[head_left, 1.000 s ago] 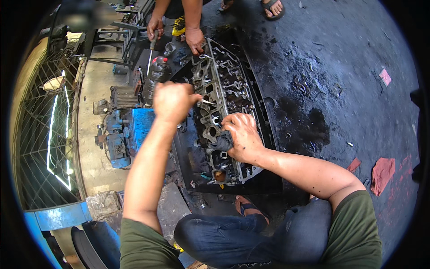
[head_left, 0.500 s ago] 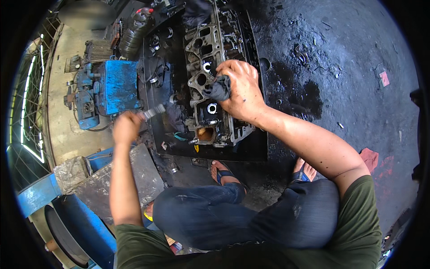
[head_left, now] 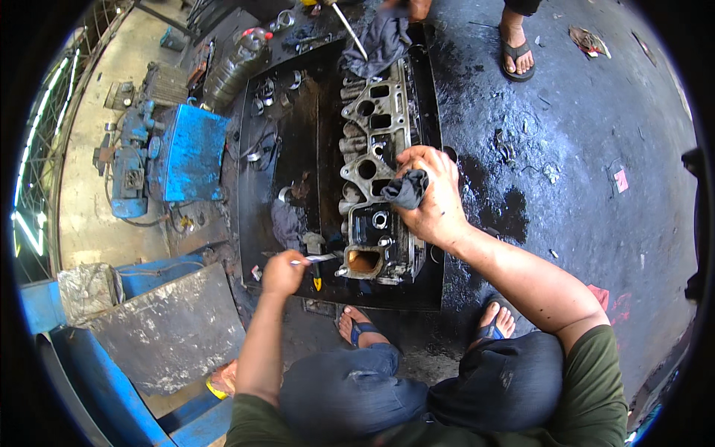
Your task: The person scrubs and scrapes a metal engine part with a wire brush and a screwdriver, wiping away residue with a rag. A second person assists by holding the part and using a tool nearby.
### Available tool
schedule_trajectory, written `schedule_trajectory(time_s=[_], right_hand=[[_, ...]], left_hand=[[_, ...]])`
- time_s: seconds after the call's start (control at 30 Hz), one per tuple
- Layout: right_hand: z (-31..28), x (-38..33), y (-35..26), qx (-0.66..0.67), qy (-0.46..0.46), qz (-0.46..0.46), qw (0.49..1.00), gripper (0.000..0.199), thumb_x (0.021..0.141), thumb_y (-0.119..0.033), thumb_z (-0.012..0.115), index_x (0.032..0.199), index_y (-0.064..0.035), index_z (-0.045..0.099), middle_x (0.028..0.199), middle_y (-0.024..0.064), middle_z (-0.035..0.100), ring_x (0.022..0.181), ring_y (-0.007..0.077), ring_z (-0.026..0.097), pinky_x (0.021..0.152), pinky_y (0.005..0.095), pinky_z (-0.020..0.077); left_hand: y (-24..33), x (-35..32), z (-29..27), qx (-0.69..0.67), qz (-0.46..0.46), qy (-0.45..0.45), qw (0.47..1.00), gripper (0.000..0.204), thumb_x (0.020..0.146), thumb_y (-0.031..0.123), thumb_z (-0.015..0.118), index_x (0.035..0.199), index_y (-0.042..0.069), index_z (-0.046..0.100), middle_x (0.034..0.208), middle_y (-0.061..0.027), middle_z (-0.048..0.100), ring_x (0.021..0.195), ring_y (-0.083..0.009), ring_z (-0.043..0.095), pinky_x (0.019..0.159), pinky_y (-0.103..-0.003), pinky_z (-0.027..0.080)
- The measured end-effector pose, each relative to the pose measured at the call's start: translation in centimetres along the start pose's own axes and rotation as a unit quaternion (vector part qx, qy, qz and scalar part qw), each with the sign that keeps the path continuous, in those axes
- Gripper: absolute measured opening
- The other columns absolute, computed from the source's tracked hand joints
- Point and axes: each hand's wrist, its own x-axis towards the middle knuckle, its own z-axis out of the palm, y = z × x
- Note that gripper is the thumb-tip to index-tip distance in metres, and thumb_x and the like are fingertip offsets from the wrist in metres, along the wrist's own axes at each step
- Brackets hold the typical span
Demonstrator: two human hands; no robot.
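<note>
A greasy metal cylinder head (head_left: 375, 156) lies lengthwise in a black tray (head_left: 298, 141) on the ground in front of me. My right hand (head_left: 432, 197) presses a dark grey rag (head_left: 407, 188) against the head's near half. My left hand (head_left: 283, 273) sits at the tray's near edge, closed around a thin metal tool (head_left: 316, 259) whose tip points right toward the head's near end. My knees and sandalled feet are just below the tray.
Another person's sandalled foot (head_left: 515, 46) stands at the far side, with a grey cloth (head_left: 380, 41) draped over the head's far end. A blue machine (head_left: 167, 153) stands left, a plastic bottle (head_left: 234, 67) behind it. A grey slab (head_left: 167, 328) lies near left.
My left hand has drawn back from the cylinder head to the tray's near edge, holding the thin tool. My right hand stays on the head with the rag. The view has shifted.
</note>
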Motion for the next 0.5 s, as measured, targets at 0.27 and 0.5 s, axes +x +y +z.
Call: schedule_trajectory(time_s=[0.27, 0.5], right_hand=[[0.4, -0.1, 0.3, 0.037, 0.025, -0.011, 0.999, 0.047, 0.066, -0.009, 0.086, 0.108, -0.0083, 0.066, 0.126, 0.0077, 0.061, 0.129, 0.0330, 0.052, 0.113, 0.0505, 0.0347], [0.0, 0.0, -0.1, 0.038, 0.024, 0.011, 0.999, 0.041, 0.070, -0.013, 0.086, 0.105, -0.0079, 0.065, 0.127, 0.0087, 0.061, 0.130, 0.0338, 0.053, 0.115, 0.0511, 0.0349]], left_hand=[[18.0, 4.8, -19.1, 0.171, 0.318, 0.294, 0.885, 0.014, 0.094, 0.024, 0.078, 0.098, 0.012, 0.074, 0.093, -0.0109, 0.077, 0.086, -0.0351, 0.073, 0.075, -0.047, 0.056], [32.6, 8.3, -17.8, 0.428, 0.411, 0.179, 0.785, 0.014, 0.090, 0.032, 0.073, 0.089, 0.018, 0.076, 0.086, -0.0077, 0.075, 0.083, -0.0276, 0.075, 0.078, -0.046, 0.056]])
